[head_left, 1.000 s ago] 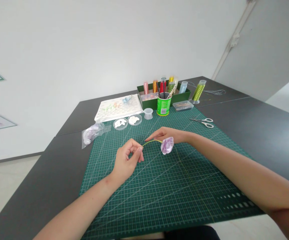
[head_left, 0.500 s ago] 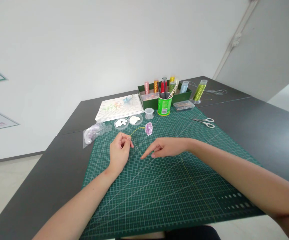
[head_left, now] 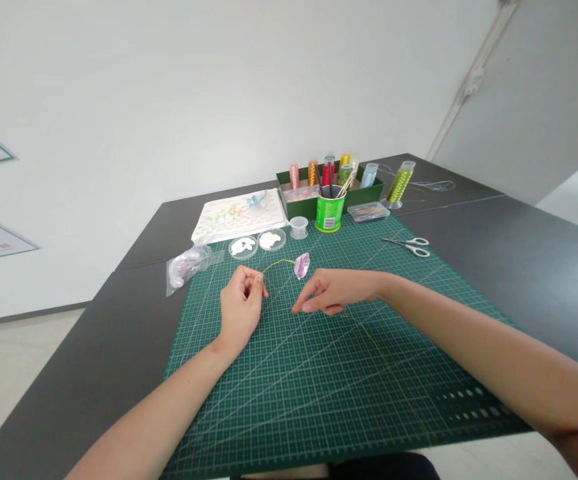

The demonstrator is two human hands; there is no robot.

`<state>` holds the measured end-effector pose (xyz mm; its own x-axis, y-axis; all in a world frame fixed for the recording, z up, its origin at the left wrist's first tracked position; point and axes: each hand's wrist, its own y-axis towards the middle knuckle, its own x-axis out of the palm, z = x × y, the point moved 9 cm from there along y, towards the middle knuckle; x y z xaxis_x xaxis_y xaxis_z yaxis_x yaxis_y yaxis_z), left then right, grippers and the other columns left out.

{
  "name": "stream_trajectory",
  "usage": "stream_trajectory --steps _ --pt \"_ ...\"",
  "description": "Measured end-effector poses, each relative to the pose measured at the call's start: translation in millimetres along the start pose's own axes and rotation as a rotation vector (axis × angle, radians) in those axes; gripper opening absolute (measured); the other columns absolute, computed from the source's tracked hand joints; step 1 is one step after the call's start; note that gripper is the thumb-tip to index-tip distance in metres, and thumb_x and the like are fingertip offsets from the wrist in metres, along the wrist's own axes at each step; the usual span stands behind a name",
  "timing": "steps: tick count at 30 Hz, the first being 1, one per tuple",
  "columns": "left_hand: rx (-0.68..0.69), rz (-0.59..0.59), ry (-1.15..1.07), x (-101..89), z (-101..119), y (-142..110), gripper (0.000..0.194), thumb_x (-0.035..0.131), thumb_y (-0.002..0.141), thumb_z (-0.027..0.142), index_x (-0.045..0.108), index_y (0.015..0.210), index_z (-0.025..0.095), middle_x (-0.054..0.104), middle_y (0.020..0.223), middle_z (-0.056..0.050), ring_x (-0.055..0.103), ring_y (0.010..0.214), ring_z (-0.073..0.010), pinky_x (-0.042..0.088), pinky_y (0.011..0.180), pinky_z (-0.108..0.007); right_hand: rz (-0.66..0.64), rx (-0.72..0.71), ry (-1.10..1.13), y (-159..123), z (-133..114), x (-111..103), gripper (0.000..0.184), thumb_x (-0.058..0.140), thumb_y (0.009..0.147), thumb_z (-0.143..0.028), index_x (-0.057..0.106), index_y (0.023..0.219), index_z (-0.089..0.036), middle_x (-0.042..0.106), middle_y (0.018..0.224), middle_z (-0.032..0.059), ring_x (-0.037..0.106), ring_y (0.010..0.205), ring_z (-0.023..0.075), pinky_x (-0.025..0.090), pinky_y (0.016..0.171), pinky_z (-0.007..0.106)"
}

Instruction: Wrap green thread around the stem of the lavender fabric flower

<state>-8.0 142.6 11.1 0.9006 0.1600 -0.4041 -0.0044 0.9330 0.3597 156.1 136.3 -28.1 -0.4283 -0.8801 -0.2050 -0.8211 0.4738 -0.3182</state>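
Observation:
A purple artificial flower (head_left: 301, 265) on a thin, bent yellow-green stem (head_left: 281, 261) is held by my left hand (head_left: 241, 300); thumb and forefinger pinch the stem's end, with the bloom out to the right. My right hand (head_left: 331, 291) is closed just below the bloom, its thumb and fingertips pressed together. A fine yellow-green thread (head_left: 386, 360) comes out from under this hand and trails to the mat's front edge. The stretch between my two hands is too thin to make out. Under both hands lies a green cutting mat (head_left: 289, 400).
Scissors (head_left: 409, 247) lie to the right. Behind stand a green can of tools (head_left: 329, 213), a green box (head_left: 299, 210) of thread spools, a green spool (head_left: 401, 183) and a flat clear case (head_left: 369, 212). To the left are dishes of white pieces (head_left: 243, 247), a plastic bag (head_left: 186, 267) and white sheets (head_left: 239, 217).
The flower has swung slightly right and down, and its bloom has turned. My right hand has shifted a little right, its forefinger curling in toward the thumb. My left hand has hardly moved.

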Motion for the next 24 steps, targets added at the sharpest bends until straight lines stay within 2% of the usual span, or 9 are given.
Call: stream_trajectory --steps 4,7,11,14,19,24 --pt "0.009 -0.009 0.029 1.3 -2.8 1.7 0.021 0.054 0.097 0.032 0.055 0.08 0.022 0.063 0.06 0.005 0.053 0.049 -0.0124 0.038 0.053 -0.024 -0.083 -0.056 -0.01 -2.2 -12.4 10.4 0.05 0.068 0.096 -0.04 0.07 0.134 -0.007 0.046 0.052 -0.0088 0.035 0.048 0.0072 0.028 0.053 0.024" --pt "-0.004 -0.065 0.089 7.2 -7.1 3.5 0.021 0.054 0.097 0.031 0.055 0.078 0.022 0.064 0.059 0.004 0.056 0.049 -0.0131 0.038 0.053 -0.024 -0.106 -0.15 -0.078 -9.5 -34.5 16.4 0.049 0.065 0.099 -0.036 0.066 0.14 -0.01 0.037 0.053 -0.0109 0.027 0.048 0.0069 0.023 0.051 0.024" --pt "0.023 -0.22 0.188 23.7 -5.4 -3.5 0.018 0.054 0.097 0.026 0.057 0.079 0.022 0.068 0.061 0.005 0.058 0.05 -0.0136 0.037 0.054 -0.024 0.116 -0.272 -0.178 -21.7 -61.2 1.3 0.035 0.066 0.098 -0.037 0.077 0.119 -0.012 0.03 0.054 -0.0105 0.025 0.049 0.0068 0.021 0.051 0.025" --pt "0.079 -0.354 0.236 37.5 2.6 -15.3 0.015 0.054 0.097 0.023 0.059 0.083 0.022 0.071 0.064 0.005 0.062 0.052 -0.014 0.038 0.056 -0.024 0.254 -0.275 -0.09 -27.3 -65.6 -10.7 0.029 0.07 0.094 -0.039 0.079 0.105 -0.013 0.032 0.053 -0.01 0.026 0.049 0.0067 0.021 0.049 0.025" --pt "0.114 -0.52 0.121 52.6 15.6 -31.4 0.014 0.052 0.096 0.018 0.058 0.084 0.022 0.075 0.067 0.004 0.065 0.053 -0.0135 0.042 0.057 -0.024 0.301 -0.263 0.167 -22.4 -58.3 -18.7 0.037 0.072 0.092 -0.041 0.078 0.117 -0.014 0.032 0.052 -0.0103 0.02 0.05 0.0078 0.017 0.048 0.027" --pt "0.061 -0.571 -0.061 55.6 21.7 -35.6 0.013 0.052 0.098 0.022 0.053 0.085 0.022 0.076 0.068 0.002 0.066 0.052 -0.0127 0.046 0.055 -0.022 0.382 -0.274 0.248 -16.1 -45.6 -32.8 0.043 0.064 0.099 -0.044 0.073 0.126 -0.011 0.03 0.052 -0.0106 0.02 0.049 0.0084 0.016 0.047 0.027"
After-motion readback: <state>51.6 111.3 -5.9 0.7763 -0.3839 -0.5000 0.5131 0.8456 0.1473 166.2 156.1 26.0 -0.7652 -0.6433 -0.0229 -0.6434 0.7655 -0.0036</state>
